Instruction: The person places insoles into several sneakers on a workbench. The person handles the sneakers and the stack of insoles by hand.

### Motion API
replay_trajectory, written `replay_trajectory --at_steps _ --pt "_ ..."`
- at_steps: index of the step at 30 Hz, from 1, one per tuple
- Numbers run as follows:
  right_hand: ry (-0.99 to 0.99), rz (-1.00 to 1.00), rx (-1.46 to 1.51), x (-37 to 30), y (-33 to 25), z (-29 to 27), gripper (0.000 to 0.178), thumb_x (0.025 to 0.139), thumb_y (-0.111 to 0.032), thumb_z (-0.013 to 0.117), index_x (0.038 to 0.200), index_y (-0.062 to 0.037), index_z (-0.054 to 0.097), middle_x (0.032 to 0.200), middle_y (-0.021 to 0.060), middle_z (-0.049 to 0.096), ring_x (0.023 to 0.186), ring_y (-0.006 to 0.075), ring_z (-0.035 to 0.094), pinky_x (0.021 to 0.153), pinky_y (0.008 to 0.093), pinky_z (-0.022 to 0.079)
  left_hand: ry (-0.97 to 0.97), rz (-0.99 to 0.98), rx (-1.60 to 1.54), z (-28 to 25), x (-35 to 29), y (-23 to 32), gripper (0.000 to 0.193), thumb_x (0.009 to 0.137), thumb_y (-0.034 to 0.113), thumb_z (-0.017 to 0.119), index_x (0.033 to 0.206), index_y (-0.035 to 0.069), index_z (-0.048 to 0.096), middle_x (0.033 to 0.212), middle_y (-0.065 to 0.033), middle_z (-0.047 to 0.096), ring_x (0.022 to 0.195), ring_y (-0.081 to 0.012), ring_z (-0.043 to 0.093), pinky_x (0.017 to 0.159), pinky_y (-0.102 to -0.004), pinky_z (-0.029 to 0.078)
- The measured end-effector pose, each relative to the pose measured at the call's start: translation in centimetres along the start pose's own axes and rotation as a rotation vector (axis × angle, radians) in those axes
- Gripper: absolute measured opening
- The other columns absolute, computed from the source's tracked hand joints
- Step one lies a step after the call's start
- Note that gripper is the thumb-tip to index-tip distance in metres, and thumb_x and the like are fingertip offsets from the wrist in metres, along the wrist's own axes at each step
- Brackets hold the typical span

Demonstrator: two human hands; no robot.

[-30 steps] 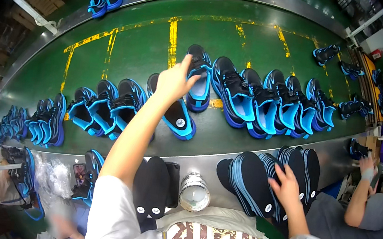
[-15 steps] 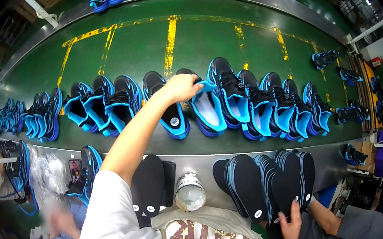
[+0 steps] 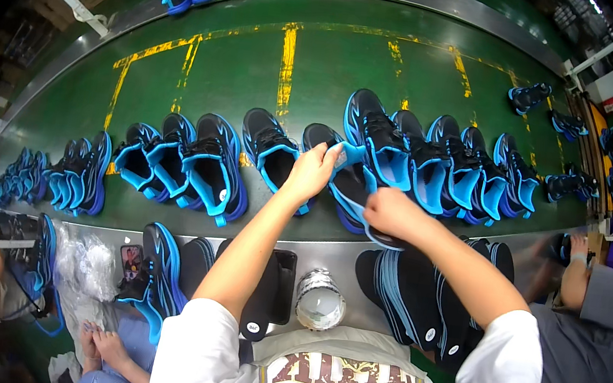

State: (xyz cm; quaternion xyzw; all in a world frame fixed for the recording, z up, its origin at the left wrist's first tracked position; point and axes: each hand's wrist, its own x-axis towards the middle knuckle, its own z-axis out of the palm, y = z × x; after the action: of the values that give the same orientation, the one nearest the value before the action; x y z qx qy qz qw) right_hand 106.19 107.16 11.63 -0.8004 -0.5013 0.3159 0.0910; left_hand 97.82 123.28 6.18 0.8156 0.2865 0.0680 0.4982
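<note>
In the row on the green belt, a black and blue sneaker (image 3: 321,136) lies under both my hands, its toe pointing away. My left hand (image 3: 313,169) is closed on its light-blue tongue (image 3: 350,154) and pulls it up. With my right hand (image 3: 395,214) I grip a black insole (image 3: 352,185) whose front part is inside the shoe opening. The insole's heel end (image 3: 384,240) sticks out toward me, below my fingers. My fingertips are partly hidden at both grips.
Stacks of insoles (image 3: 396,290) lie on the metal ledge at the right. A smeared round can (image 3: 320,303) stands beside a flat black object (image 3: 283,285) and more insoles (image 3: 258,301). Further sneakers (image 3: 213,150) line the belt on both sides. A co-worker's hands (image 3: 104,347) are at the lower left.
My right hand has come from the insole stacks to the sneaker, bringing an insole into its opening. The left hand keeps its hold on the tongue. The view has shifted slightly.
</note>
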Motion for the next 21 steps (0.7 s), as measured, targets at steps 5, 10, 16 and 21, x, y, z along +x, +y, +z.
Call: replay_trajectory --at_steps 5,10,16,21 --pt "0.224 -0.031 -0.372 3.4 1.2 5.8 0.019 0.072 -0.013 0.057 0.083 0.0008 0.063 0.098 0.0223 0.055 0.086 0.0343 0.056 0.075 0.038 0.048 -0.044 0.014 -0.035 0.1 0.6 -0.4 0.043 0.087 0.038 0.048 0.073 -0.003 0.049 0.062 -0.0151 0.047 0.063 -0.0219 0.046 0.056 -0.0333 0.039" --pt "0.423 -0.034 -0.414 -0.1 -1.8 4.2 0.025 0.073 -0.02 0.059 0.089 -0.0013 0.06 0.101 0.0228 0.053 0.089 0.0335 0.053 0.078 0.0361 0.047 0.038 -0.026 -0.279 0.5 0.2 -1.9 0.04 0.083 0.037 0.057 0.08 -0.003 0.056 0.059 0.0012 0.044 0.057 -0.0057 0.038 0.049 -0.0224 0.032" --pt "-0.046 0.086 -0.261 1.2 -0.4 1.8 0.021 0.072 -0.012 0.056 0.087 -0.0005 0.064 0.095 0.0217 0.055 0.088 0.0333 0.055 0.076 0.039 0.048 0.133 -0.125 -0.325 1.5 0.1 -1.5 0.041 0.083 0.036 0.058 0.084 -0.005 0.059 0.062 0.0032 0.045 0.058 -0.0043 0.038 0.049 -0.0212 0.03" --pt "0.237 -0.188 -0.394 3.2 1.1 5.3 0.015 0.073 -0.009 0.051 0.078 0.0 0.063 0.087 0.0157 0.054 0.083 0.0282 0.055 0.07 0.0352 0.049 0.059 -0.079 -0.27 1.1 -0.1 -1.2 0.046 0.083 0.04 0.054 0.092 -0.005 0.058 0.062 -0.0083 0.053 0.06 -0.0101 0.047 0.055 -0.0258 0.04"
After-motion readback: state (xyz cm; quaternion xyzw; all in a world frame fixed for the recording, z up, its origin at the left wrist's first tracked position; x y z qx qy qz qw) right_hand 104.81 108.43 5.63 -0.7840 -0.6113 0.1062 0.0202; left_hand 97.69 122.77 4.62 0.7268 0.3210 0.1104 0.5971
